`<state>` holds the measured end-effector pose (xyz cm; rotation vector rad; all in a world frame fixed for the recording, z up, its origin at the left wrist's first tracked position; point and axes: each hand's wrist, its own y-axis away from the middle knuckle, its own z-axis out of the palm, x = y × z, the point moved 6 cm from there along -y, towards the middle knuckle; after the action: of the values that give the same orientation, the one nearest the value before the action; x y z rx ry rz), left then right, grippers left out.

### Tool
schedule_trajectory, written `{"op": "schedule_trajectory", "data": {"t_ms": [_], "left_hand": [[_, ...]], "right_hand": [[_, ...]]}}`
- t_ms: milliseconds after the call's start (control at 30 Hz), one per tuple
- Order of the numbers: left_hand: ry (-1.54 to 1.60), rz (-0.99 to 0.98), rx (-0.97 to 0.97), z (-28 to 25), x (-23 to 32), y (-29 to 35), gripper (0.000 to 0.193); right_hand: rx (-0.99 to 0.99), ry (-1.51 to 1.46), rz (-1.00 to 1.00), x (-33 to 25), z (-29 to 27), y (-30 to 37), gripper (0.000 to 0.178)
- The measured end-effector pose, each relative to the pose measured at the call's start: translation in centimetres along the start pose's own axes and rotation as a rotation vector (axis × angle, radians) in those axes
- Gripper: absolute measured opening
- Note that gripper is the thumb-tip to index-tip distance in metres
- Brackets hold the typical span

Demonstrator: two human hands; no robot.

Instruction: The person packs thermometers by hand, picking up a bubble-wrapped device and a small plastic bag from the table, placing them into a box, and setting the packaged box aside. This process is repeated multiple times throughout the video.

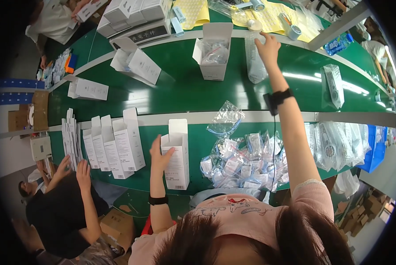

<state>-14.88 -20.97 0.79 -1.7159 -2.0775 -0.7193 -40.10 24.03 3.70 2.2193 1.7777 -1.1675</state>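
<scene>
At the near edge, a white carton (177, 165) stands upright with its flap raised. My left hand (162, 155) rests against its left side, thumb and fingers spread apart. My right arm stretches far over the green table. The fingers of my right hand (268, 46) are bent around the upper end of a bubble-wrapped bundle (255, 66), whose contents I cannot make out. Left of that bundle, an open white box (214, 70) holds clear plastic bags. Between my arms lies a pile of small clear bags (246, 163) with white and blue pieces inside.
Open white cartons (125, 145) stand in a row on the left, beside a co-worker's hands on flat cartons (72, 137). More bubble-wrapped items (339, 143) lie at right by a blue bin (375, 148). A grey rail (357, 118) crosses the table; a post (339, 26) rises at far right.
</scene>
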Motion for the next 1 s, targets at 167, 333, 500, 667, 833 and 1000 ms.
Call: {"op": "schedule_trajectory", "data": {"t_ms": [167,333,500,667,833,1000], "left_hand": [[0.898,-0.295,-0.388,3.2,1.8,2.0,0.07],[1.015,-0.049,-0.232,-0.1,7.4,2.5,0.072],[0.714,0.3,-0.171,-1.4,10.0,3.3,0.068],[0.505,0.345,-0.158,-0.2,13.7,5.9,0.065],[0.67,0.382,-0.163,0.3,17.9,9.2,0.059],[0.774,0.361,-0.172,0.6,17.0,11.6,0.057]], "right_hand": [[-0.403,0.433,0.316,4.0,4.7,-0.4,0.077],[-0.487,0.051,0.319,5.0,5.0,1.8,0.082],[-0.35,-1.182,0.46,1.0,-0.8,6.7,0.073],[-0.491,-1.901,0.853,-6.8,-9.9,14.0,0.064],[-0.105,-1.838,0.431,-14.6,-15.2,18.9,0.059],[-0.193,-1.575,-0.136,-15.6,-17.5,21.1,0.062]]}}
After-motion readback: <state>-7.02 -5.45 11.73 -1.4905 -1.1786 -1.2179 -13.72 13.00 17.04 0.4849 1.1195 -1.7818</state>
